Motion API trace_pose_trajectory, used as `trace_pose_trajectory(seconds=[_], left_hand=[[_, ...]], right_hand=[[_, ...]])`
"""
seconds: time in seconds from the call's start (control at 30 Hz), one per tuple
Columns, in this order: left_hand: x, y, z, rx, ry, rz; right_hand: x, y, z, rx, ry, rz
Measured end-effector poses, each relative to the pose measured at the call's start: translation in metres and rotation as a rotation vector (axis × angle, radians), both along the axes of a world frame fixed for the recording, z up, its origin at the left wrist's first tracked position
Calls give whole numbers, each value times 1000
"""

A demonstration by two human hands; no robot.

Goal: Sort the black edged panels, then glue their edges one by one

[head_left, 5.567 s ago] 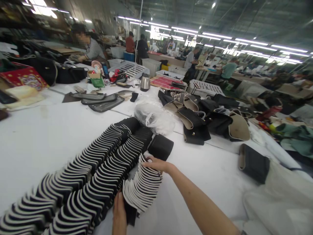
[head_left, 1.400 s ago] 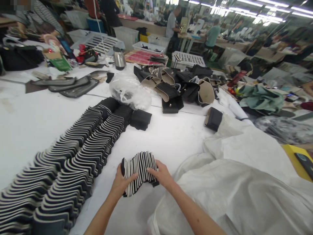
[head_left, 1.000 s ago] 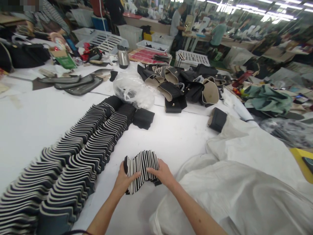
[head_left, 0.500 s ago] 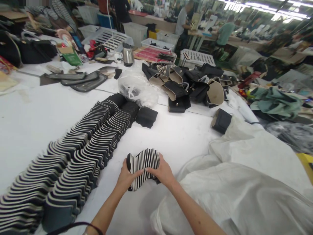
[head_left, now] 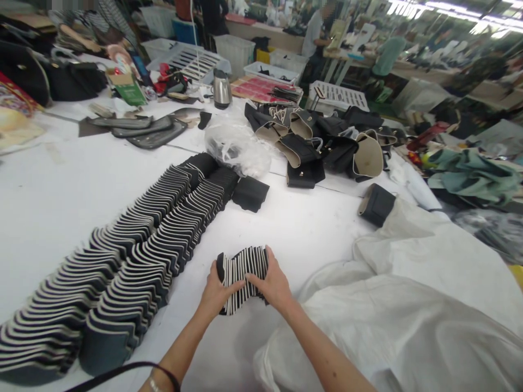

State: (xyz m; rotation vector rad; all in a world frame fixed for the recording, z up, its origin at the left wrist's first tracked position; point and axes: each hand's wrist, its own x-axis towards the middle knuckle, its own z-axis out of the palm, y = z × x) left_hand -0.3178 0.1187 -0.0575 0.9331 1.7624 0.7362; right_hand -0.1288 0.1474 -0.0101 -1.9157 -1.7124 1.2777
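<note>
Between my two hands is a short stack of black flaps with pale edges [head_left: 245, 265], standing on edge just above or on the white table [head_left: 310, 234]; I cannot tell which. My left hand [head_left: 218, 288] grips its left end, thumb across the top edges. On the right end, my right hand [head_left: 273, 280] presses with its thumb nearly meeting the other. To the left lie two long rows of the same kind of flaps, the nearer row [head_left: 159, 245] and the farther row [head_left: 118, 234]. One dark flap piece [head_left: 250, 194] rests by the rows' far end.
A white cloth sheet [head_left: 392, 305] bunches up at the right. Farther back are a clear plastic bag [head_left: 237, 144], a heap of black bags [head_left: 304, 147], a single black pouch [head_left: 376, 204] and a metal kettle [head_left: 222, 90]. Grey curved pieces [head_left: 155, 133] lie at the back left.
The whole view has shifted slightly, so the table's things appear a little farther right. Both hands keep their hold on the stack, which looks slightly more squeezed together.
</note>
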Motion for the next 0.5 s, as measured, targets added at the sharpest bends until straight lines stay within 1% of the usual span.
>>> trace_pose_trajectory(seconds=[0.13,0.23,0.33,0.5], left_hand=[[2,-2,-1,-22,62,-26],[3,-3,-2,-29,81,-46],[2,-3,-3,-28,73,-51],[1,-5,-1,-20,50,-49]], right_hand=[[-12,6,16,-64,-185,4],[-20,9,23,-77,-250,6],[-22,9,22,-60,-242,3],[-21,6,18,13,-240,28]])
